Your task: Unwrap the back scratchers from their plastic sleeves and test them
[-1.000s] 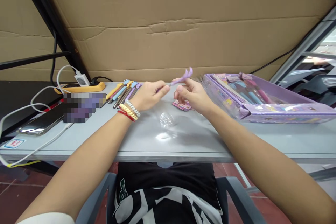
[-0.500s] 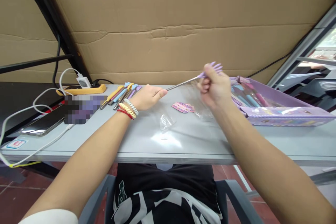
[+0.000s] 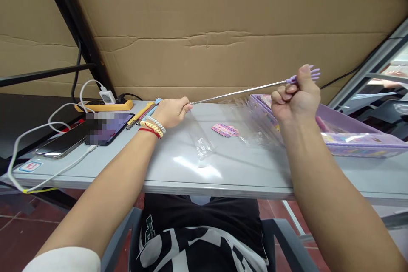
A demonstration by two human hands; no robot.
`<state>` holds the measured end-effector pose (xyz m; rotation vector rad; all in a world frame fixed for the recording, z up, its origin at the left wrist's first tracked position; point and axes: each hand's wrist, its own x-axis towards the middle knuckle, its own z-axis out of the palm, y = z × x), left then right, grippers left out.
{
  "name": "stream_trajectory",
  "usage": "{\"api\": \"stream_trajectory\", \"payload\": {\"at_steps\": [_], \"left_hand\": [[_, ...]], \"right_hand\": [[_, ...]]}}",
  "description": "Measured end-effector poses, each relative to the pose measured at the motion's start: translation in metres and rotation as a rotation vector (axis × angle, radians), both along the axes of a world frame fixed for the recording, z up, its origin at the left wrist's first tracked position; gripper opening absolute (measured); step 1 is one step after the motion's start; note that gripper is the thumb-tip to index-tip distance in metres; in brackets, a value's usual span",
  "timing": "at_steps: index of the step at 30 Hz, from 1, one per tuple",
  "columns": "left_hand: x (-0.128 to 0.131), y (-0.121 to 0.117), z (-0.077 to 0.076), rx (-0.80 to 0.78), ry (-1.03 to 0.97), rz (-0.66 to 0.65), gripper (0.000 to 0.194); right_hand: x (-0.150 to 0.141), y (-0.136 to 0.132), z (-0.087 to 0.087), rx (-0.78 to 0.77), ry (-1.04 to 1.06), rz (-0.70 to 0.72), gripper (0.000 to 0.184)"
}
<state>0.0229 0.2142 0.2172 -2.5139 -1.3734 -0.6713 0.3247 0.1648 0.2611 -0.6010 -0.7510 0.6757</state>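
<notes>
A telescopic back scratcher (image 3: 239,92) stretches between my two hands, its thin metal rod drawn out long and slanting up to the right. My left hand (image 3: 174,112) is closed around the near end of it, which the fingers hide. At the other end, my right hand (image 3: 296,93) grips the purple claw-shaped head between thumb and fingers, with the purple tips showing past the thumb. Several more scratchers (image 3: 142,112) in yellow, blue and other colours lie just left of my left hand, partly covered by it.
A purple display box (image 3: 360,146) holding packaged pieces stands at the right. Clear plastic wrappers (image 3: 204,146) and pink cards (image 3: 225,130) lie mid-table. On the left are two phones (image 3: 63,144), white cables and a yellow power strip (image 3: 124,105). A cardboard wall (image 3: 204,63) backs the table.
My right hand has taken hold of the purple head and moved far right, and the scratcher's rod has lengthened from short to fully visible. My left hand stays nearly in place.
</notes>
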Motion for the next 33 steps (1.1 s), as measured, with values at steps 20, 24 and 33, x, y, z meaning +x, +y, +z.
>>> {"api": "stream_trajectory", "payload": {"at_steps": [20, 24, 33], "left_hand": [[0.053, -0.044, 0.005, 0.004, -0.209, -0.295, 0.028], [0.055, -0.043, 0.003, -0.057, -0.332, -0.332, 0.017], [0.060, -0.042, 0.004, -0.139, -0.308, -0.338, 0.025]], "right_hand": [[-0.090, -0.012, -0.048, -0.162, -0.475, 0.576, 0.048], [-0.089, -0.010, -0.048, -0.155, -0.438, 0.487, 0.048], [-0.082, -0.011, -0.037, -0.158, -0.363, 0.321, 0.035]]}}
